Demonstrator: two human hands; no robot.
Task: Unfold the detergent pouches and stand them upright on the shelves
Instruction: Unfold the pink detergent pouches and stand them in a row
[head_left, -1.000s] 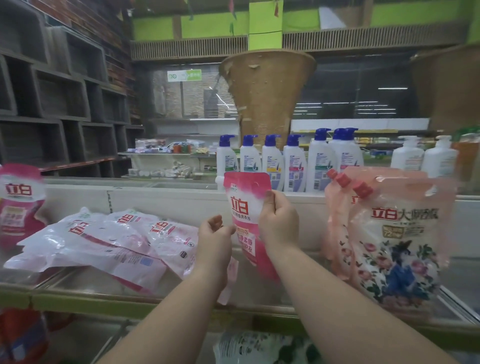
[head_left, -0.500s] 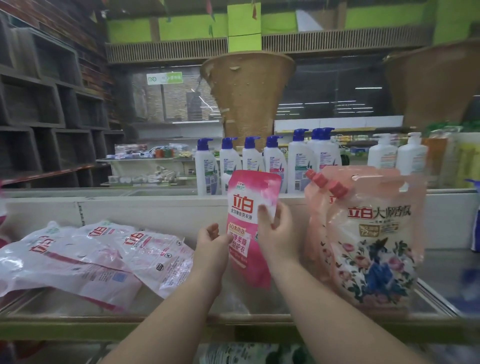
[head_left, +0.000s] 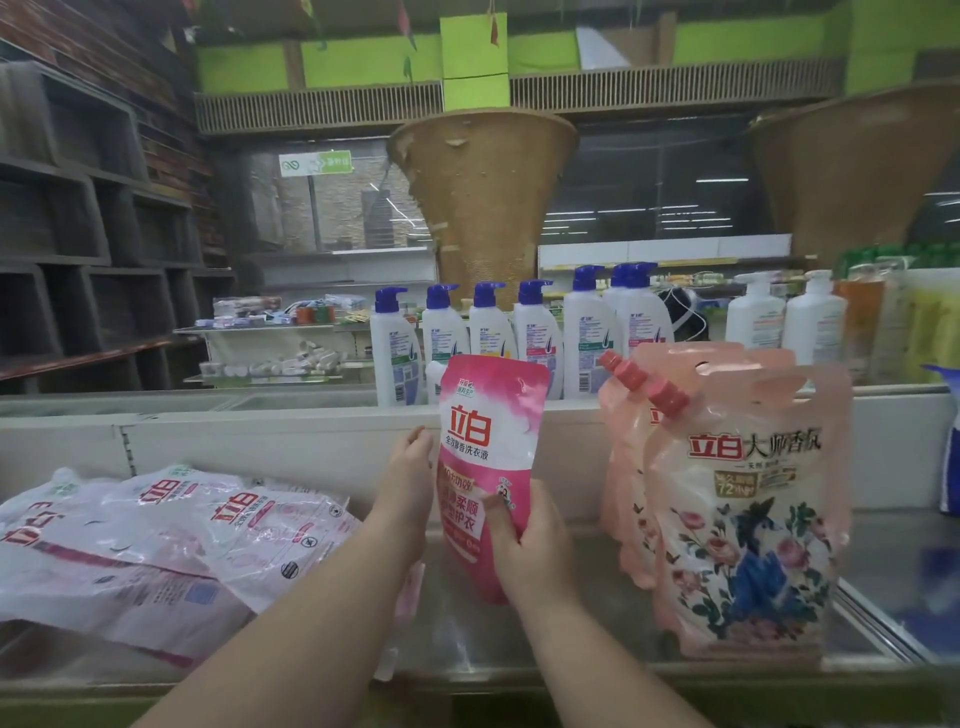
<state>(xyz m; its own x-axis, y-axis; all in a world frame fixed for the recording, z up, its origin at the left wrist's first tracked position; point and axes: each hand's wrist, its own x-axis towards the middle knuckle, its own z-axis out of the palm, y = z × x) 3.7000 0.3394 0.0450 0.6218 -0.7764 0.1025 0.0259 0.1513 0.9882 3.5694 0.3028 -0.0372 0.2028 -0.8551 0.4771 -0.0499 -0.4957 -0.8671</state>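
The pink pouch stands upright on the shelf, its lower right pinched by the right hand; the left hand touches its left edge, fingers relaxed, flat pouches lying further left

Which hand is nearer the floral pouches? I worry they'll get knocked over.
Right. The right hand grips the pink pouch just beside the floral pouches; the left hand sits beyond the pink pouch.
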